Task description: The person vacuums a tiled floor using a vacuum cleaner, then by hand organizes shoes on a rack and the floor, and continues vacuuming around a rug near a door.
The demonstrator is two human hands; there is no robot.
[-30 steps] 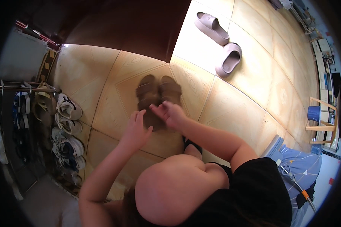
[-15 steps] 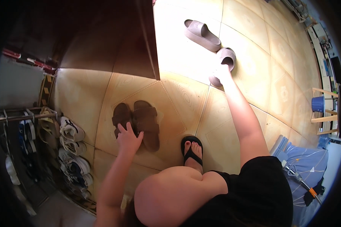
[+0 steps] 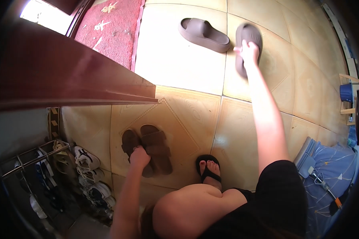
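My left hand (image 3: 140, 156) rests on a pair of brown sandals (image 3: 155, 148) lying side by side on the tan floor tiles, fingers closed over the left sandal's strap. My right hand (image 3: 248, 49) reaches far forward and grips a grey-brown slide slipper (image 3: 248, 35) near its middle. A matching second slide slipper (image 3: 203, 34) lies just to its left, apart from the hand. My foot in a black flip-flop (image 3: 208, 169) stands right of the brown sandals.
A dark red-brown door (image 3: 60, 75) swings across the upper left, with a red doormat (image 3: 109, 28) beyond it. A metal shoe rack (image 3: 36, 175) with several sneakers (image 3: 85, 159) fills the lower left. Blue cloth (image 3: 327, 167) lies at the right.
My right hand left the brown sandals and stretched forward to the grey slipper, now gripping it. My left hand stayed on the brown sandals. The view has shifted toward the door.
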